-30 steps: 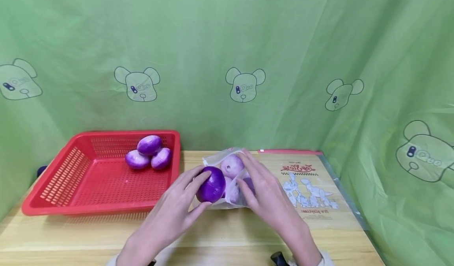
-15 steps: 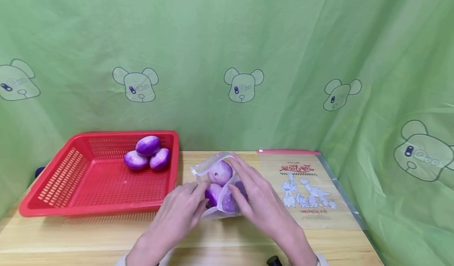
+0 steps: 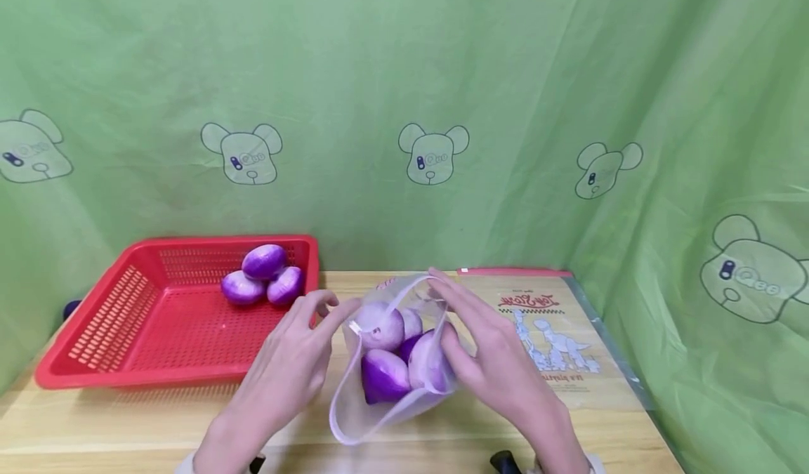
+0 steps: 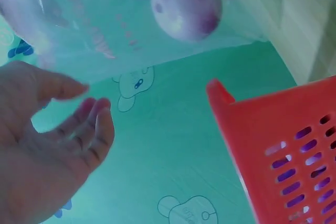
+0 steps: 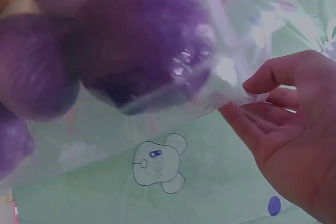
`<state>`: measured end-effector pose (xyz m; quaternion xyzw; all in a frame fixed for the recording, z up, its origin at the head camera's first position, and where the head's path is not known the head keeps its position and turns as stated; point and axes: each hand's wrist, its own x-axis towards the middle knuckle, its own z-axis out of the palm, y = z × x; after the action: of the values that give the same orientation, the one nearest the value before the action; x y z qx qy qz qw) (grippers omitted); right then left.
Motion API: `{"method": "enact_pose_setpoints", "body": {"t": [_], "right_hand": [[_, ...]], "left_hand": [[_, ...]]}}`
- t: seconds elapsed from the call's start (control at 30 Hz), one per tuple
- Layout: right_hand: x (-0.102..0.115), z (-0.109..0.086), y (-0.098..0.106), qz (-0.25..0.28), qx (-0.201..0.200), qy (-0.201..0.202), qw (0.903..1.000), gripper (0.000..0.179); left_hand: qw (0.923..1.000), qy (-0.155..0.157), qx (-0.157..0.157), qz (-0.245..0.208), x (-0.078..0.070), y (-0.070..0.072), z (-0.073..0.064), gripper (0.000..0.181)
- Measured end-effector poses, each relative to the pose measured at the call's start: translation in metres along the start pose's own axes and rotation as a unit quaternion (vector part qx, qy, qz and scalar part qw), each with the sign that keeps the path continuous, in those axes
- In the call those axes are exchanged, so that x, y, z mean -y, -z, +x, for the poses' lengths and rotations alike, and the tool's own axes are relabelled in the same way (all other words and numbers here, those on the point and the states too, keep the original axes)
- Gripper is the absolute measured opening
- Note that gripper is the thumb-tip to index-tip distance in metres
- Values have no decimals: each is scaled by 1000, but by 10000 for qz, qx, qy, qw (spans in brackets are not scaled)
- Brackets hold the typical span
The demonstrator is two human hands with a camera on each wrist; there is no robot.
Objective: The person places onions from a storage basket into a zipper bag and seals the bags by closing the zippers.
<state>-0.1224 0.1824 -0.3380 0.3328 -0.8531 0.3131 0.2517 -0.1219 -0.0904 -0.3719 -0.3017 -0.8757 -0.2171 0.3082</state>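
Note:
A clear slider zip bag point(image 3: 344, 421) stands at the middle of the wooden table, its mouth gaping toward me. Several red onions point(image 3: 384, 377) lie inside it, purple with pale ends. My right hand point(image 3: 496, 351) pinches the right side of the bag's rim between thumb and fingers, as the right wrist view shows, with a large onion point(image 5: 144, 45) close by behind the plastic. My left hand point(image 3: 284, 361) is at the bag's left side near the white slider point(image 3: 355, 327), holding nothing. In the left wrist view its fingers point(image 4: 97, 135) curve loosely, apart from the bag.
A red plastic basket point(image 3: 47, 372) stands on the left, with three red onions point(image 3: 264, 262) in its back right corner. Flat on the right lies another printed clear bag point(image 3: 556, 393) with a red slider strip. A green curtain point(image 3: 354, 53) encloses the table.
An onion held in my left hand has gone into the bag. The left hand has drawn back left, and the bag's mouth has spread wider toward me.

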Motion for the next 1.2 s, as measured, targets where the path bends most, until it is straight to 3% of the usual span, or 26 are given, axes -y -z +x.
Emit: {"method": "enact_pose_setpoints", "body": {"t": [0.17, 0.33, 0.47, 0.6, 0.67, 0.73, 0.83, 0.9, 0.97, 1.07, 1.2], "right_hand": [[-1, 0, 7, 422, -212, 49, 9989, 59], [-6, 0, 7, 669, -45, -96, 9977, 63], [-7, -4, 17, 491, -98, -33, 9987, 60], [1, -7, 39, 703, -392, 536, 9953, 44], [7, -12, 51, 683, -31, 587, 9959, 39], [14, -17, 62, 542, 677, 334, 9957, 39], [19, -23, 67, -106, 1610, -110, 9868, 44], [19, -22, 65, -474, 1735, -255, 9834, 37], [15, -19, 62, -781, 1439, -186, 9863, 26], [4, -15, 58, -964, 628, -54, 9933, 15], [-17, -8, 53, -354, -768, 249, 9961, 21]], "left_hand": [[9976, -516, -133, -452, -9, 5, 1, 37], [9925, -832, -526, -718, -18, 6, 4, 14], [9911, -710, -853, -742, -18, 5, 5, 12], [9913, -298, -1066, -709, -15, 3, 5, 7], [9912, -85, -1115, -706, -14, 2, 4, 6], [9905, 96, -1173, -707, -13, 1, 3, 5], [9886, 323, -1266, -748, -12, 0, 2, 6], [9871, 425, -1328, -782, -10, 1, 2, 7], [9860, 471, -1382, -807, -8, 2, 2, 8], [9827, 506, -1598, -784, -3, 6, 3, 12], [9723, 711, -2085, -775, 8, 17, 4, 15]]}}
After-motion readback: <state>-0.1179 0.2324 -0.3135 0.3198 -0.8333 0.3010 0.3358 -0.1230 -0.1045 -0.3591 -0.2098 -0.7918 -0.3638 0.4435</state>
